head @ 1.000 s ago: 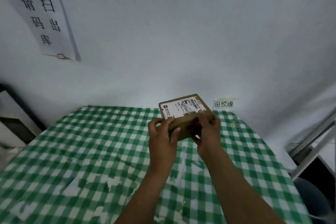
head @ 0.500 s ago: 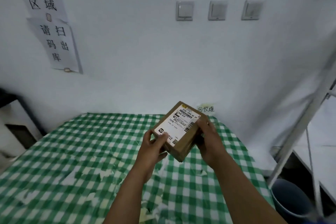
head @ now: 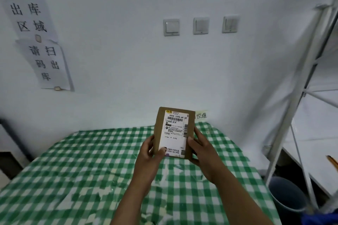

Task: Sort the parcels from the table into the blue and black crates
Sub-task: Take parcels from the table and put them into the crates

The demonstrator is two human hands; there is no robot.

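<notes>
The parcel (head: 173, 131), tilted moments ago, now stands upright. Left hand (head: 148, 160) and right hand (head: 204, 153) pinch its lower sides.

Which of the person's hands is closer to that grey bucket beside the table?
Right. The right hand grips the parcel on the side toward the bucket; the left hand holds its far side.

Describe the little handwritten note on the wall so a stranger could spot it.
Follow the green checked table to its far right corner at the white wall. Just above that corner sits a small pale yellow note, partly hidden by the parcel. Unlike the two big white signs high on the left, it is tiny, yellowish and low.
</notes>
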